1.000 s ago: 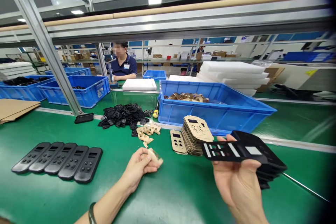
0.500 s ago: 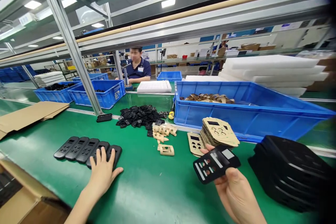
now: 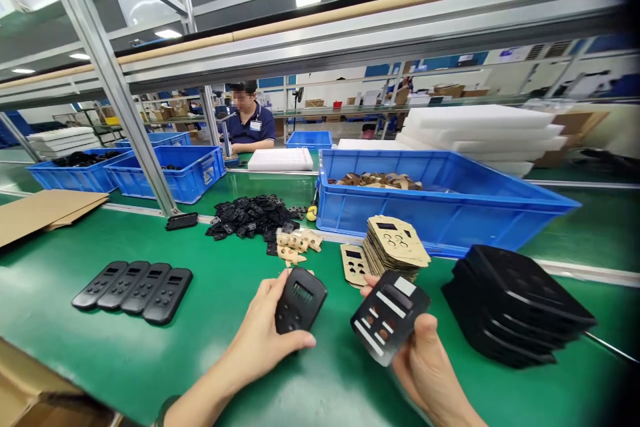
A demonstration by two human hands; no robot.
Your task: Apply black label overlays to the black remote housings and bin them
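Note:
My left hand [image 3: 263, 330] is closed around a black handheld casing [image 3: 301, 300] with a small window and buttons, tilted above the green bench. Opposite it, my right hand [image 3: 425, 353] grips a black face panel [image 3: 389, 320] by its edges; white strips, a white square and several holes show on its facing side. The two pieces are close but apart. Several similar black casings [image 3: 133, 288] lie in a slanted row on the left. Behind my right hand stand a stack of tan adhesive sheets [image 3: 397, 240] and, farther right, a stack of black panels [image 3: 520, 300].
A heap of small black parts [image 3: 253, 215] lies mid-bench, with peeled tan backing pieces [image 3: 297, 243] before it. A large blue bin [image 3: 440, 203] stands behind. Cardboard sheets [image 3: 50, 210] lie at left, an open carton [image 3: 30, 387] below. A co-worker [image 3: 250, 123] sits across the bench.
My left hand has taken the rightmost casing from the row and brought it right, close to the panel. My right hand still holds the panel, now tipped more upright. The view has shifted slightly right.

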